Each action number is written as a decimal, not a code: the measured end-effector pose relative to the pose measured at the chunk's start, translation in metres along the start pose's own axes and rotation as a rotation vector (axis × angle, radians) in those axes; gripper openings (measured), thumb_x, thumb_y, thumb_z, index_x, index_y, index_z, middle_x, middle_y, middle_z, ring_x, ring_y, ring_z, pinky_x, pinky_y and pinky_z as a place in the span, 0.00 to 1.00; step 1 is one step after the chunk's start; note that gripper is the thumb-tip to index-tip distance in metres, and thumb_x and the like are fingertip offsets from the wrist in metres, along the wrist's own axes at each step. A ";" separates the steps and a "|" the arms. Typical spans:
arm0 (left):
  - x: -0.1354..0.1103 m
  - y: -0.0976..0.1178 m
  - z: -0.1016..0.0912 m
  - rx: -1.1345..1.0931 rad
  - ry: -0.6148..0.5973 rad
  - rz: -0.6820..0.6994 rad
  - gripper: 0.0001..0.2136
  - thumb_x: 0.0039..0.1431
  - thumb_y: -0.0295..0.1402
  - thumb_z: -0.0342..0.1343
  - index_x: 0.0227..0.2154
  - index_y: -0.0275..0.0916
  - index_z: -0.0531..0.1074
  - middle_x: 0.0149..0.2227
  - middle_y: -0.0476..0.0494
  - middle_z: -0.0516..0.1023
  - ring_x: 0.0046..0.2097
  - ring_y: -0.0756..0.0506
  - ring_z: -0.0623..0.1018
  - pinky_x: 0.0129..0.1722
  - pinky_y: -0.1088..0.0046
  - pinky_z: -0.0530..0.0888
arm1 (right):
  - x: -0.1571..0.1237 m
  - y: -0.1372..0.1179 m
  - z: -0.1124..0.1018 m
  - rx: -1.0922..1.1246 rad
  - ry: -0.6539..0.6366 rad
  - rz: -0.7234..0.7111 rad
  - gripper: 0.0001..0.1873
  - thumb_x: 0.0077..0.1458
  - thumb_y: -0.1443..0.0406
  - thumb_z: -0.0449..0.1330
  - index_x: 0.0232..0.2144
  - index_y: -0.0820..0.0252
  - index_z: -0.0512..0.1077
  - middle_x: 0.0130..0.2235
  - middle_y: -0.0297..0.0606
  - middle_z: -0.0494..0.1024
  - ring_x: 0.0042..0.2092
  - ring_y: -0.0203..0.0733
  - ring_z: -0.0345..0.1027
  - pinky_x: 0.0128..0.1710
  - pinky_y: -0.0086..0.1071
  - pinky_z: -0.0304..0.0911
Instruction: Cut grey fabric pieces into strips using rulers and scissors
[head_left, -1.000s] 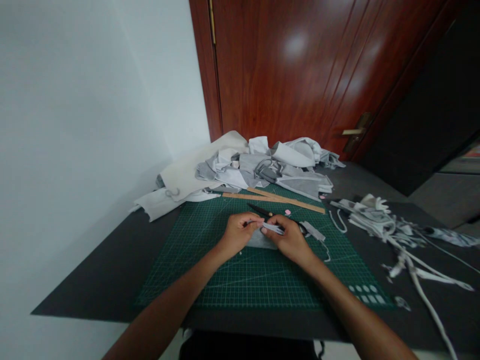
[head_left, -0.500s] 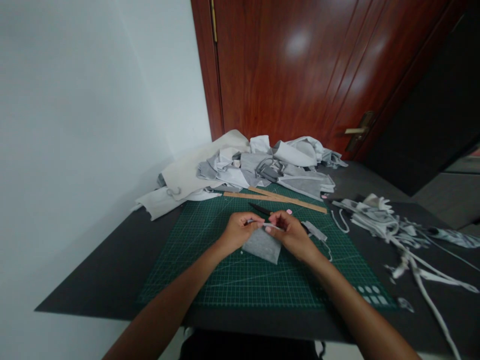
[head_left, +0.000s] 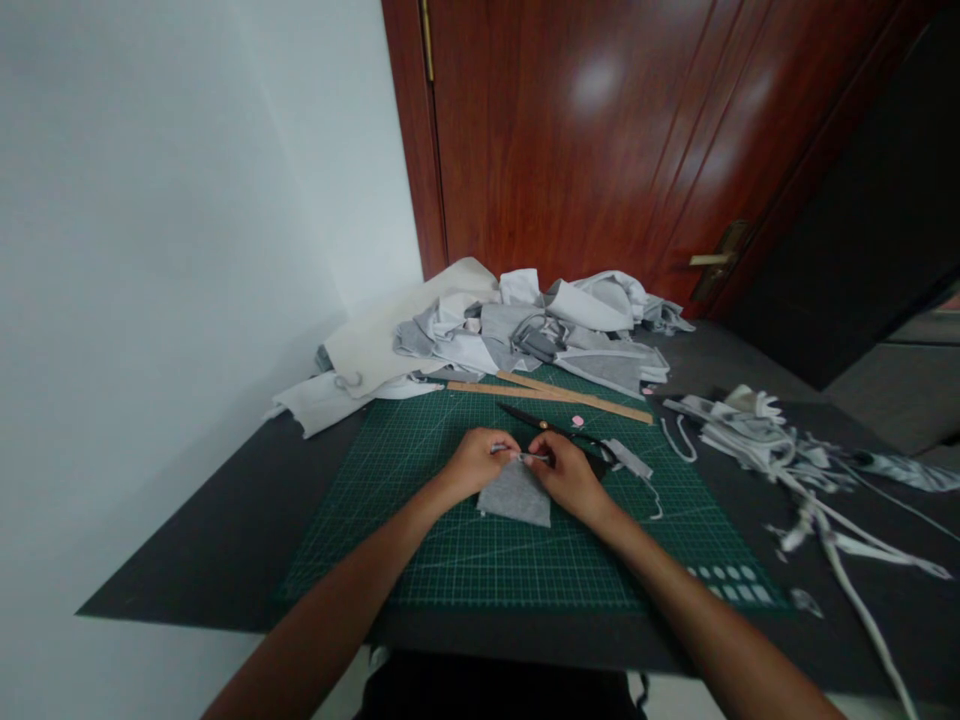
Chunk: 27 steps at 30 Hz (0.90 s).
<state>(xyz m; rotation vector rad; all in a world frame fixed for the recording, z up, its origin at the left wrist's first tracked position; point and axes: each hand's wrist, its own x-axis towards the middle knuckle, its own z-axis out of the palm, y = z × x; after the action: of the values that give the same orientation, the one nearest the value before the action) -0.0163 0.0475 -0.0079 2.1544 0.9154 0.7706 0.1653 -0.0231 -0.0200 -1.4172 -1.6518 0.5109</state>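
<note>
My two bare forearms reach in from the near edge and meet over the middle of the dark green, white-gridded cutting mat [head_left: 480,560], a flat rubbery sheet lying on a matte black table [head_left: 202,545]. My left hand [head_left: 474,464] is curled, its fingertips pinched on the far edge of a small grey piece of felt-like fabric [head_left: 516,494], a soft, roughly four-sided patch lying flat on the mat between my wrists. My right hand [head_left: 568,477] is curled the same way, thumb and fingers closed on that same far edge, where a thin pale strip [head_left: 525,456] runs between my two hands; I cannot tell whether it is a separate band or the patch's folded hem. Just beyond my right knuckles lie black-handled scissors [head_left: 551,431] with dark blades pointing left, and beside them a small pink round bit [head_left: 577,421] and a short grey offcut [head_left: 628,459]. Farther on, two long, flat wooden rulers [head_left: 555,395] cross the mat's far edge. Behind them sits a crumpled heap of grey and white fabric pieces [head_left: 510,335]. Off to the right, limp white and grey trimmings [head_left: 780,450] trail across the table. A plain white wall [head_left: 165,220] stands on the left, and a glossy reddish-brown wooden door [head_left: 600,140] with a brass lever handle [head_left: 712,260] closes the far side.
</note>
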 end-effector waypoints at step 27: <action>-0.006 0.007 -0.001 0.436 -0.056 0.118 0.07 0.63 0.25 0.55 0.33 0.41 0.77 0.36 0.46 0.77 0.44 0.43 0.75 0.46 0.68 0.69 | -0.008 -0.010 0.003 -0.330 -0.185 -0.160 0.09 0.65 0.70 0.54 0.40 0.61 0.75 0.42 0.47 0.75 0.46 0.50 0.71 0.51 0.44 0.68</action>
<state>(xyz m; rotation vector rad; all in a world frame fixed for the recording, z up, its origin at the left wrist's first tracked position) -0.0175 0.0395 -0.0032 2.6148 1.0055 0.6026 0.1571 -0.0331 -0.0165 -1.4881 -2.0525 0.2924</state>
